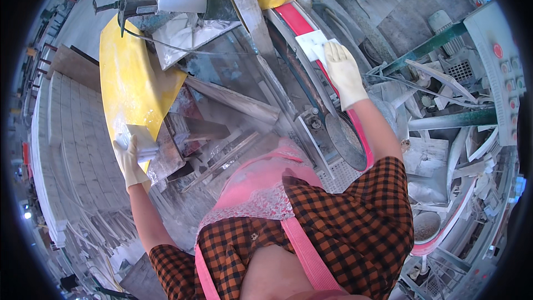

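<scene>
My left hand (130, 161), in a cream rubber glove, grips a small stack of white tiles (142, 136) at the lower end of a yellow sheet (125, 72), with the thumb across the near side. On the right, my gloved right hand (342, 72) lies with its fingers stretched out over the edge of a white tile (311, 43). That tile sits flat on a narrow red belt (293, 18), which runs along a metal frame. The underside of my right hand is hidden.
A control panel (502, 72) with several buttons stands at the right. Long stacked pale slabs (72, 144) line the left side. A wooden post (250, 11) rises beside the belt, and a wooden beam (233, 100) lies across the middle. Green bars (452, 120) cross at the right.
</scene>
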Available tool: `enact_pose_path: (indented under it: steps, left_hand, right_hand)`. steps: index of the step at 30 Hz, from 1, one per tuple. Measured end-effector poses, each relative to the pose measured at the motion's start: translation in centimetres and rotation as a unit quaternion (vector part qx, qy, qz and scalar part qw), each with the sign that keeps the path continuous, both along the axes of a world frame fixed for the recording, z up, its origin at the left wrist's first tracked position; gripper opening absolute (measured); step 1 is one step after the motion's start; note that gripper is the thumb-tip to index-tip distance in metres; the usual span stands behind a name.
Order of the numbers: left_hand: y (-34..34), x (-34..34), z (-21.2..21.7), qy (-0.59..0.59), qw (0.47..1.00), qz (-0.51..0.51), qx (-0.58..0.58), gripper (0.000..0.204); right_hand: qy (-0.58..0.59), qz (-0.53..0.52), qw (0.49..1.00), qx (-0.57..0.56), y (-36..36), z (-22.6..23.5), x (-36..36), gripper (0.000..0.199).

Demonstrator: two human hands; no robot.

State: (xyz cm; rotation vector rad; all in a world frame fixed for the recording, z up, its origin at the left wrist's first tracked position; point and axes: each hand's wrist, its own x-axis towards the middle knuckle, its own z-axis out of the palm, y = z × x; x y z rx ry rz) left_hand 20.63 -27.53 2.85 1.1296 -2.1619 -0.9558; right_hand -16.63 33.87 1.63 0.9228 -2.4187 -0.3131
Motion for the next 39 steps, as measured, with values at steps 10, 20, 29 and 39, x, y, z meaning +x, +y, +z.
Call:
enact_pose_path:
  steps: [10, 20, 29, 39]
  left_hand:
    - [-0.8, 0.3, -0.9, 0.009, 0.999, 0.041, 0.012, 0.101]
    - [2.5, -0.5, 2.5, -0.091, 0.995, 0.048, -0.011, 0.105]
    - [7.2, -1.6, 6.6, 0.057, 0.963, 0.042, 0.260, 0.112]
    - [5.4, -1.0, 4.4, 0.079, 0.964, -0.008, 0.255, 0.083]
  right_hand:
    - [-0.087, -0.074, 0.988, 0.102, -4.1, -2.0, -2.9, 0.063]
    - [-0.213, -0.045, 0.970, -0.107, -6.2, 1.5, -4.4, 0.048]
    - [-0.586, 0.137, 0.608, -0.518, -21.7, 6.3, 7.2, 0.047]
    - [-0.583, 0.087, 0.610, -0.529, -49.1, 0.3, 26.5, 0.028]
